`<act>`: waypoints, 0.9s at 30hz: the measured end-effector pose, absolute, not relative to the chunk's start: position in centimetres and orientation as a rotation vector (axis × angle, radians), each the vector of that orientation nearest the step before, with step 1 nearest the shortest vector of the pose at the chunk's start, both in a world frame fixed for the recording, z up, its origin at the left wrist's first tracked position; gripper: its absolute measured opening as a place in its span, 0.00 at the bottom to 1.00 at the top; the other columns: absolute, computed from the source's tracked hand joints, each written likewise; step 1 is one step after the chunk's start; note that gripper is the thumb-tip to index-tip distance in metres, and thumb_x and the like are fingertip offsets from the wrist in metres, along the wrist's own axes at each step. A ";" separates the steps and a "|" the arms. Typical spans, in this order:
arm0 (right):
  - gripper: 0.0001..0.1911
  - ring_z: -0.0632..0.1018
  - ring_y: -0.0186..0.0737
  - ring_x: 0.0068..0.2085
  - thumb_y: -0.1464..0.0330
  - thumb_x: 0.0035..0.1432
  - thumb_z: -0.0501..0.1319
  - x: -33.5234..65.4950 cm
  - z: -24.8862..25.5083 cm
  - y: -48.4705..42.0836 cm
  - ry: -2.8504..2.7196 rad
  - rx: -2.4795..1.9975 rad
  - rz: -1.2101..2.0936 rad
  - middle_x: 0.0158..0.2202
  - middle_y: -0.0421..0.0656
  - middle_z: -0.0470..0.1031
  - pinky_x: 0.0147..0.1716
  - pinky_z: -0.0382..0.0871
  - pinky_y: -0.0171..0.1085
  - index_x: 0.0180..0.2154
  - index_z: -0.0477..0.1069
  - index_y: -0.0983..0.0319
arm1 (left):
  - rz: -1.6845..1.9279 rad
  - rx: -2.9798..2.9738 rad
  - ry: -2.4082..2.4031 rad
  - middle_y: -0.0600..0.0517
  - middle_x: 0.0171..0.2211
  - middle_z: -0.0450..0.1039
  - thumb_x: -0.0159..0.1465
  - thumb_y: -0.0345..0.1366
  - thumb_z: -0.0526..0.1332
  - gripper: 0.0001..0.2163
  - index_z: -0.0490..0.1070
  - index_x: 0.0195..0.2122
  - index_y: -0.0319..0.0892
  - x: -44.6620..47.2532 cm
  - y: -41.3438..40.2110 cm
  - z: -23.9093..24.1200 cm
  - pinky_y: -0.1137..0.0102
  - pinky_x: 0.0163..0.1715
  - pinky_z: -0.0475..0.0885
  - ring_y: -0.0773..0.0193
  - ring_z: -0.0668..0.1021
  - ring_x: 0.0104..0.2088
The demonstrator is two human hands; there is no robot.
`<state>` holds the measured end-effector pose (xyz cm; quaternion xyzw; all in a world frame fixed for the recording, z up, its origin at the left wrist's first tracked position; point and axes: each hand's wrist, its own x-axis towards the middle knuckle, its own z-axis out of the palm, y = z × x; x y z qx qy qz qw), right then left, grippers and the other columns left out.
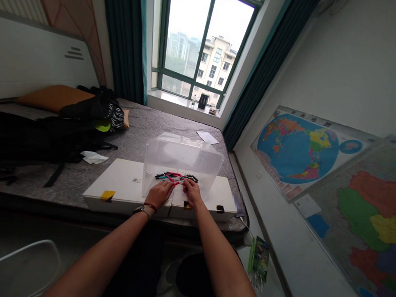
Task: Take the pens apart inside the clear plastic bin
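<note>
My left hand [159, 194], with a dark watch and a red cord at the wrist, has its fingers closed on a slim red pen [176, 183]. Close beside it, my right hand [192, 191] is pinched at the fingertips near the pen's end; what it grips is too small to make out. Just behind both hands lie several loose pens [168, 174], black, red and teal, in the opening of a clear plastic box [185, 153]. The box rests on white cartons [117, 181], and some pens are partly hidden by my fingers.
The cartons lie on a grey mattress [164, 123] near its front edge. Black bags [48, 136] and a crumpled tissue [93, 157] are at left, a white paper [207, 137] behind the box. On the right, a wall carries maps [298, 149]; a cable [248, 227] hangs at the bed's corner.
</note>
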<state>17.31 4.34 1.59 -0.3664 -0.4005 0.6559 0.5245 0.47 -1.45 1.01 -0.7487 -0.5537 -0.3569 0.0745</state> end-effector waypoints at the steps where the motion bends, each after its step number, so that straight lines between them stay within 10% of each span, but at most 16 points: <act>1: 0.15 0.68 0.27 0.23 0.59 0.44 0.72 17.3 1.6 4.3 -0.958 -0.877 1.573 0.26 0.38 0.74 0.25 0.64 0.29 0.31 0.77 0.63 | -1.075 -2.248 -1.657 0.47 0.37 0.76 0.71 0.42 0.50 0.13 0.73 0.43 0.46 0.5 -1.5 1.0 0.65 0.40 0.68 0.58 0.75 0.41; 27: 0.16 0.78 0.34 0.33 0.61 0.42 0.74 17.4 1.5 4.0 -0.968 -0.908 1.638 0.30 0.42 0.77 0.37 0.73 0.34 0.31 0.76 0.63 | -1.073 -2.266 -1.754 0.48 0.37 0.75 0.71 0.46 0.46 0.17 0.73 0.44 0.48 0.3 -1.3 0.2 0.69 0.33 0.68 0.61 0.77 0.35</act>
